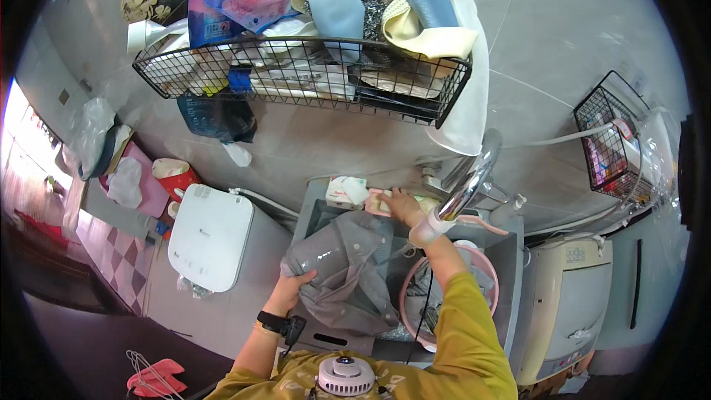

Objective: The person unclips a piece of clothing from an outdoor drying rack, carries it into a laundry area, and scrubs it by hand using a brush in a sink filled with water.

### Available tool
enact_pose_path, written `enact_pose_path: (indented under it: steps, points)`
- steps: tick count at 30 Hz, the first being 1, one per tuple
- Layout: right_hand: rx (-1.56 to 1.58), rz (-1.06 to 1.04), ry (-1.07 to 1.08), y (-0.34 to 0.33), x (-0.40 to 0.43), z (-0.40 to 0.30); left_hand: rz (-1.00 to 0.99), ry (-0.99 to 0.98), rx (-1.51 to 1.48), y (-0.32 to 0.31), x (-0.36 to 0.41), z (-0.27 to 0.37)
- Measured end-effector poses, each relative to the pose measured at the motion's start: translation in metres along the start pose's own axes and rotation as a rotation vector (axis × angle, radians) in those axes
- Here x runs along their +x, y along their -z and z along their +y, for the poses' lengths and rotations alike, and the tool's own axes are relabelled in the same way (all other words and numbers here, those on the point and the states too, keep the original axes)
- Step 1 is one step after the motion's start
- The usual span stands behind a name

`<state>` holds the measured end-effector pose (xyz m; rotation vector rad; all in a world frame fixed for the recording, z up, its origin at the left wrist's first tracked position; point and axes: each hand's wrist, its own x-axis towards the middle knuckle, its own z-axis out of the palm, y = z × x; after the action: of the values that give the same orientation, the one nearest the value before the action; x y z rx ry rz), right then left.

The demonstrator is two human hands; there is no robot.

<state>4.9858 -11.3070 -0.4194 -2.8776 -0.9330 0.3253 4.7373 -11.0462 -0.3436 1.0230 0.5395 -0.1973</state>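
A wet grey garment (355, 272) with snap buttons is spread over the ribbed washboard side of a grey laundry sink (508, 311). My left hand (288, 291) grips its left edge, thumb on top. My right hand (404, 208) reaches past the chrome faucet (466, 183) to the sink's back ledge. Its fingers are on a pale soap bar in a pink soap dish (373, 204); whether they close around the soap I cannot tell. Beside the dish stands a white soap box (340, 191). Below my right forearm, a pink basin (408, 311) in the sink holds grey cloth.
A black wire basket (300, 69) full of bags and cloths hangs above the sink. On the left stands a white lidded bin (211, 236), on the right a cream washing machine (572, 300). A pink-handled brush (483, 224) and a pump bottle (508, 211) lie near the faucet.
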Motion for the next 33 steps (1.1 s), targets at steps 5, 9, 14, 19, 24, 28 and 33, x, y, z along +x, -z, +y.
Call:
enact_pose_path:
  steps: [5, 9, 14, 19, 24, 28, 33]
  points:
    - [0.045, -0.017, 0.074, 0.0, 0.004, 0.004, -0.017, -0.059, 0.02, -0.006, -0.001, 0.003]
    - [0.115, -0.051, 0.012, 0.001, 0.001, -0.007, -0.002, -0.033, 0.003, -0.012, -0.006, 0.005]
    - [-0.155, 0.261, 0.019, -0.037, -0.011, -0.002, -0.052, -0.109, 0.057, -0.019, -0.009, 0.008]
    - [0.084, 0.395, -0.122, -0.066, -0.035, 0.048, -0.144, -0.047, 0.048, -0.036, -0.013, 0.009]
    - [0.638, 0.789, -0.356, 0.007, -0.126, 0.019, -0.173, 0.108, -0.003, -0.038, -0.029, 0.012]
    - [1.153, 0.874, -0.378, 0.07, -0.224, -0.079, -0.253, 0.081, -0.01, -0.037, -0.034, -0.007]
    - [1.147, 0.559, -0.159, 0.079, -0.265, -0.2, -0.432, 0.114, 0.018, -0.046, -0.054, -0.017]
